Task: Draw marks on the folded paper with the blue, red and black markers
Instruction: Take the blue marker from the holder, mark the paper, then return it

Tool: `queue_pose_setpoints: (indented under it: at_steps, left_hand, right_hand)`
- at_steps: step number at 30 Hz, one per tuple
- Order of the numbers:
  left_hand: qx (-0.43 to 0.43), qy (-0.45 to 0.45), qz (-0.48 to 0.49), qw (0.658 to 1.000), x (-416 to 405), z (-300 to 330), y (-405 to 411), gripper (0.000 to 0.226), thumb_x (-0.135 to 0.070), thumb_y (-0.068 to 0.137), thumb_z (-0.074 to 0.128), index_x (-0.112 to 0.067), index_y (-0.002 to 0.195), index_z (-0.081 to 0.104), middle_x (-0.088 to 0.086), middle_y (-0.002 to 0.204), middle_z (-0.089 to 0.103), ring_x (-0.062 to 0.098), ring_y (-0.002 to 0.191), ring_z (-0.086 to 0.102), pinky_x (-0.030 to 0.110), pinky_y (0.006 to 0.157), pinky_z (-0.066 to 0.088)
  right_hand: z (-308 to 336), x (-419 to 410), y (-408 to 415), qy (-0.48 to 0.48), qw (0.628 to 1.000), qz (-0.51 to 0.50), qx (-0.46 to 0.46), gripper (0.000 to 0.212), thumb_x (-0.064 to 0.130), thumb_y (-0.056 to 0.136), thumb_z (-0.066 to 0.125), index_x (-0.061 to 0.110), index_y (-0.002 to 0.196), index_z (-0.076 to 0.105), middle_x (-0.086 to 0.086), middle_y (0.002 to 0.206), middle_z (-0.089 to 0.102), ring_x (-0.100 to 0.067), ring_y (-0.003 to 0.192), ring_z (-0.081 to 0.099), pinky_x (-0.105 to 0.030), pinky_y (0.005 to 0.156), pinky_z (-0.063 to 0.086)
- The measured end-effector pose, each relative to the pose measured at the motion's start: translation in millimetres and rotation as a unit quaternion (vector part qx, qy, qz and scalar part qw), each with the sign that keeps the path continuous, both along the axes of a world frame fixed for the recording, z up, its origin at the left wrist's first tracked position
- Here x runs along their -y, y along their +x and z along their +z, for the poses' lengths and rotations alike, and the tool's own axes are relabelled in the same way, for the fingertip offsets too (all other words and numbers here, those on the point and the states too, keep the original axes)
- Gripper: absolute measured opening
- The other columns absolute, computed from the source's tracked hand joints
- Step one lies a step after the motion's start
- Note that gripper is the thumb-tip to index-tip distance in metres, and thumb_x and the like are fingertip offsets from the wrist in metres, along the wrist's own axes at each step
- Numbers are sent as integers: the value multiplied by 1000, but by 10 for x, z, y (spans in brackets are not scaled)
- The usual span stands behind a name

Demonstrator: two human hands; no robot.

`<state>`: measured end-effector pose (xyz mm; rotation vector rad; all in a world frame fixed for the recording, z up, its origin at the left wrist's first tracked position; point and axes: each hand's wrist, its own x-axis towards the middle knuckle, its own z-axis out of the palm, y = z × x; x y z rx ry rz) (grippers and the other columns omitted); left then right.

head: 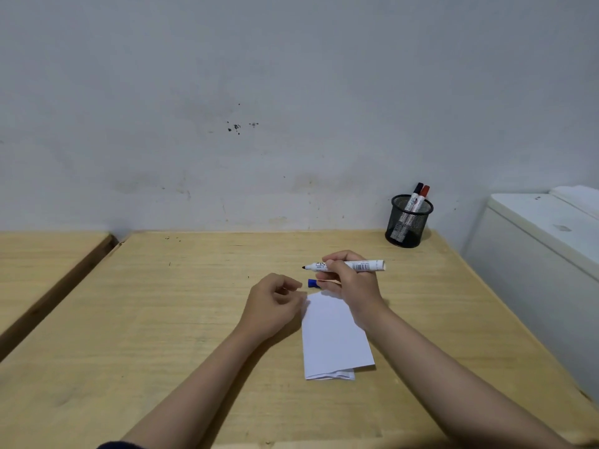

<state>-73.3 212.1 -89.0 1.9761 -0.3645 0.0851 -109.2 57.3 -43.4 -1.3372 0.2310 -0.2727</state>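
Note:
A folded white paper (334,335) lies on the wooden table (162,319), a second fold showing under its near edge. My right hand (351,283) hovers over the paper's far end and grips an uncapped white marker (366,265) held level, its dark tip pointing left. A blue cap (312,283) shows just under that hand's fingers. My left hand (275,303) rests at the paper's far left corner, fingers loosely curled, nothing seen in it. The black marker (417,189) and the red marker (425,191) stand capped in a black mesh cup (409,225).
The mesh cup stands at the table's back right corner by the wall. A white appliance (534,247) flanks the table's right edge. Another wooden surface (39,260) lies to the left across a gap.

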Motion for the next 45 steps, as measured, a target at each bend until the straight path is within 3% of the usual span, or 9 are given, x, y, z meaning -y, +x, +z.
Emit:
queue_pose_setpoints:
  at_steps: [2,6,14,18,22,29,36,41,45]
  left_hand:
    - [9,52,-32,998,-23,-1,-47,11,-27,66,75,-26,74,69,-7,84,67,9,82,63,25,73,51]
    - [42,137,-49,988,-35,13,-60,11,-34,62,77,-28,70,71,-9,80,64,6,81,59,32,77,48]
    - [61,152,-38,986,-39,-7,-80,11,-37,65,78,-27,68,73,-11,73,63,6,77,59,44,81,47]
    - [68,164,-35,984,-47,-24,-87,11,-38,67,77,-28,72,74,-10,74,62,7,79,58,45,83,45]
    - [74,171,-20,982,-45,-18,-91,12,-40,67,76,-28,70,74,-7,76,64,9,79,57,43,84,44]
    - [66,164,-22,984,-45,-27,-77,13,-40,66,77,-28,68,74,-7,76,64,9,80,56,44,85,44]
    - [62,157,-22,985,-40,-18,-86,13,-40,66,77,-28,65,73,-6,75,64,10,80,56,45,84,44]
    - [70,153,-22,985,-39,-13,-103,14,-38,65,78,-25,64,73,-6,73,64,9,75,58,47,81,46]
    - [74,145,-22,986,-37,-13,-110,15,-37,65,78,-24,63,72,-5,72,64,9,72,59,47,80,47]
  right_hand:
    - [-37,-27,25,-9,1000,-1,-15,11,11,83,69,7,75,62,-10,72,69,-16,63,66,-31,67,58]
    - [-202,-83,71,-54,996,-32,-65,24,18,75,79,7,71,57,-9,59,64,-16,50,60,-32,58,56]
    - [-297,-116,81,-108,990,-73,-55,25,15,79,73,5,70,52,-16,61,68,-15,47,66,-28,48,57]
    - [-326,-151,77,-151,983,-88,-50,27,11,76,71,9,63,47,-12,52,63,-15,44,64,-34,50,55]
    - [-364,-149,58,-184,980,-80,-13,30,5,76,68,9,58,44,-8,47,56,-12,42,60,-30,46,49]
    - [-387,-155,43,-195,979,-58,12,34,1,76,67,10,56,41,-1,47,52,-6,43,62,-23,41,45]
    - [-416,-142,102,-196,979,-47,-17,29,5,75,66,11,59,43,0,47,54,-11,41,59,-35,49,49]
    - [-387,-128,113,-188,981,-39,-34,31,3,72,66,13,57,41,-6,52,54,-12,39,58,-30,47,44]
    - [-390,-105,119,-185,981,-33,-43,34,3,69,66,15,54,39,1,46,48,-18,41,57,-30,48,44]
